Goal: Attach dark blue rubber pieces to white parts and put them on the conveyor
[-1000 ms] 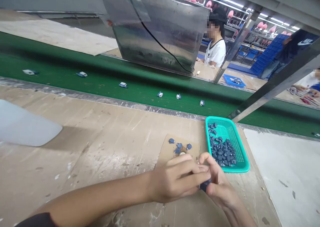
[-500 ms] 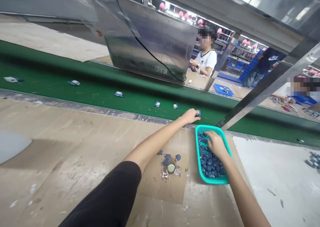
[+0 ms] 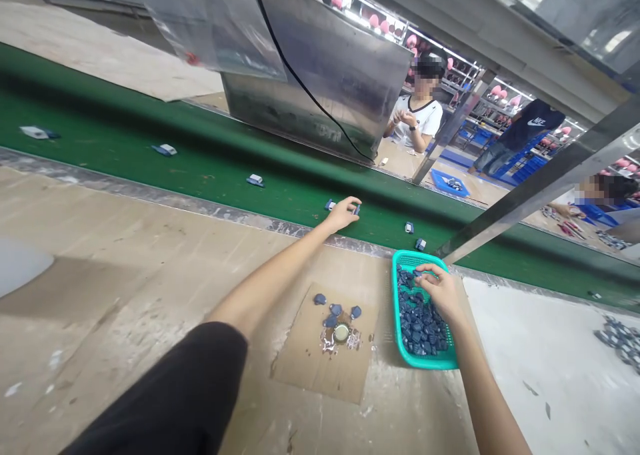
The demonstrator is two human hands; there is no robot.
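Note:
My left hand [image 3: 345, 215] reaches over the green conveyor belt [image 3: 210, 168], its thumb and fingers closed on a small blue-and-white part [image 3: 357, 209]. Close by on the belt is another blue-and-white part [image 3: 331, 205]. Above the far end of a turquoise basket [image 3: 397, 328], my right hand [image 3: 443, 295] pinches a small dark-blue piece [image 3: 417, 274]. Many similar dark-blue pieces [image 3: 423, 325] fill the basket. Left of it, several loose blue pieces [image 3: 335, 309] and a small round tin [image 3: 341, 333] rest on a cardboard sheet [image 3: 320, 375], wet around the tin.
More parts [image 3: 255, 180] are spaced along the belt, two of them [image 3: 409, 227] beyond the basket's far rim. A slanted metal post [image 3: 500, 215] rises beside the basket. A pile of parts [image 3: 620, 341] lies on the white sheet at right. Co-workers [image 3: 417, 118] are across the belt.
My left hand has moved left along the belt, away from the basket. My right hand has lifted slightly, a piece now showing between its fingers. Belt parts appear farther right.

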